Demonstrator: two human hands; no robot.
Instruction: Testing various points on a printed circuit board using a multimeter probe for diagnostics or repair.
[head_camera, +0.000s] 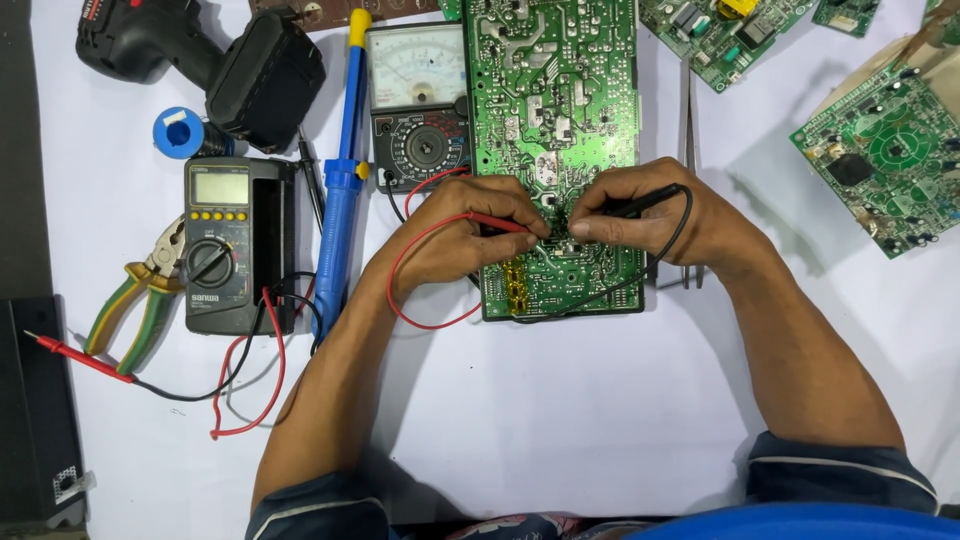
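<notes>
Two probes on the board: your left hand (465, 235) pinches the red probe (497, 221), your right hand (650, 215) pinches the black probe (645, 203). Both tips meet the green circuit board (555, 110) near its near end, close together, fingertips almost touching.

Board lies flat on the white table (560, 420), solder side up, long axis running far to near. Red lead (425, 300) loops around your left wrist; black lead (660, 265) curves around your right hand and back under the board's near edge.

Analog meter (415, 105) sits just left of the board, touching or nearly so. Left of that: blue desoldering pump (340, 190) with yellow cap, then a dark digital multimeter (230, 245) with its own red and black leads trailing near. Green-yellow pliers (140, 300) at far left. Cordless drill (215, 65) and blue solder spool (178, 132) in the far left corner.

Tweezers (690, 200) lie just right of the board, partly behind your right hand. More green boards (885, 150) far right, well apart.
</notes>
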